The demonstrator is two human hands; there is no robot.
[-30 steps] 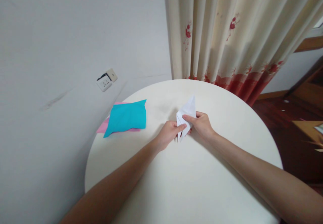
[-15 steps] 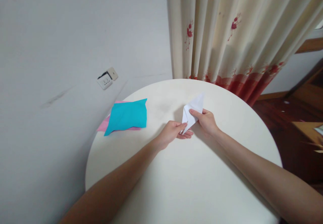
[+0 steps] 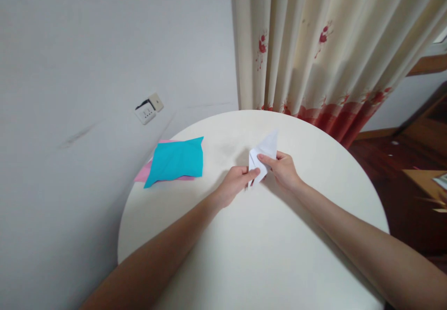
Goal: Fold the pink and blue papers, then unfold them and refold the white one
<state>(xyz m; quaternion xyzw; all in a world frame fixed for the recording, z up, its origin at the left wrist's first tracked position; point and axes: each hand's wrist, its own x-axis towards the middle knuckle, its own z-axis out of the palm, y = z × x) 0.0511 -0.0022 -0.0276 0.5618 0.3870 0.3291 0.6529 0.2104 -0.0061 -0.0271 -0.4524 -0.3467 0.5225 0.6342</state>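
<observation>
A person's two bare hands met over a round white table (image 3: 265, 254), both pinching one piece of folded white paper (image 3: 266, 151) held just above the tabletop near its middle. The left hand (image 3: 234, 183) gripped the paper's lower corner between thumb and forefinger; the right hand (image 3: 283, 169) pinched its right-hand edge with the thumb on top and the other fingers curled beneath. The paper's long point stood up and away from the person, toward the curtain (image 3: 324, 44).

The risks, judged from this grip: the two pinches sat close together on a small, already creased piece, so an uneven pull could tear it along a crease or set a fold off its line. A loosened pinch on either side could let the layers spring open (how many layers the paper had could not be told from this view).

By count: one folded white paper in hand; two loose sheets lying flat at the table's left edge, well apart from the hands, a teal sheet (image 3: 176, 160) on top of a pink sheet (image 3: 142, 175), of which only a corner and a strip showed; one table; two hands. One wall socket (image 3: 148, 109) sat on the grey wall (image 3: 87, 44) behind, and one cream curtain with red flowers hung beyond the table's far rim. Dark wood flooring (image 3: 401, 175) showed to the right.
</observation>
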